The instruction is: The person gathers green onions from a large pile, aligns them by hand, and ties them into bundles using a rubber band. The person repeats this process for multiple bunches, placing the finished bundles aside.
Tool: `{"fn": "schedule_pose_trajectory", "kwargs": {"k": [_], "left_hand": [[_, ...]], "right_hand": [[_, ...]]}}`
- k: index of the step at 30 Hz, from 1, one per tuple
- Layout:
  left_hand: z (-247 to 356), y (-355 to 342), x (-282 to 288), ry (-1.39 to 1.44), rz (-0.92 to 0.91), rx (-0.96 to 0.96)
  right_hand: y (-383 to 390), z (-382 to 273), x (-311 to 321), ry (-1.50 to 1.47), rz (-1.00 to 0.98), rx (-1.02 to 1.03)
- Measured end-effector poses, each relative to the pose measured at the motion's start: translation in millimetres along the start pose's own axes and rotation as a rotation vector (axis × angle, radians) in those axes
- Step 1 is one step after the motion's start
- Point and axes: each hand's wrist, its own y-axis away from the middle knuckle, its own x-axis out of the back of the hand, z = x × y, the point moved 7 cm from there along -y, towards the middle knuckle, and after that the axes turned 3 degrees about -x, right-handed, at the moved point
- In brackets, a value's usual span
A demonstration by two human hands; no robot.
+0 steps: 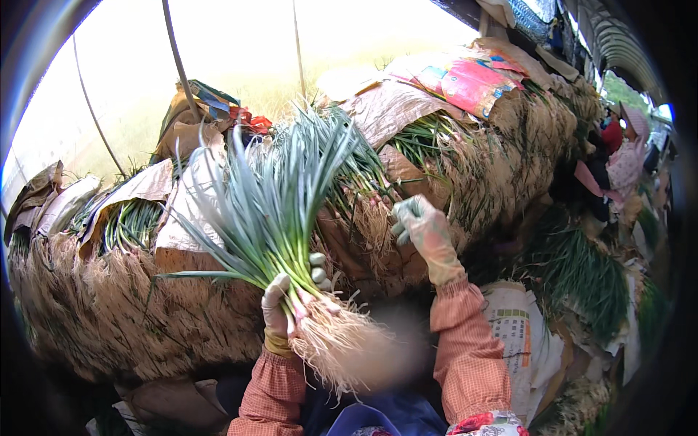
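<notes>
My left hand [282, 298], in a pale glove, is closed around a large bunch of green onions [269, 240], their long leaves fanned upward and tangled pale roots hanging at the lower right. My right hand [416, 221], in a stained pale glove, is raised right of the bunch, beside the stacked onions, with fingers loosely bent and apart and nothing visible in them. More onions [363, 182] lie on the stack behind the bunch, their roots facing me.
A long root-fringed onion stack [94, 312] crosses ahead, partly covered by paper sheets [392, 109] and a pink bag [469, 83]. Loose onions [574, 276] and a paper sack [512, 341] are at right. Another person [625, 160] is at far right. A blue plastic item [360, 421] is below me.
</notes>
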Motion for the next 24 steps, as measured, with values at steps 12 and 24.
{"fn": "schedule_pose_trajectory", "kwargs": {"k": [12, 24], "left_hand": [[-9, -5, 18, -0.128, 0.167, -0.064], [-20, -1, 63, -0.115, 0.211, 0.104]], "right_hand": [[50, 45, -94, 0.015, -0.191, 0.389], [-5, 37, -129, -0.641, -0.379, -0.248]]}}
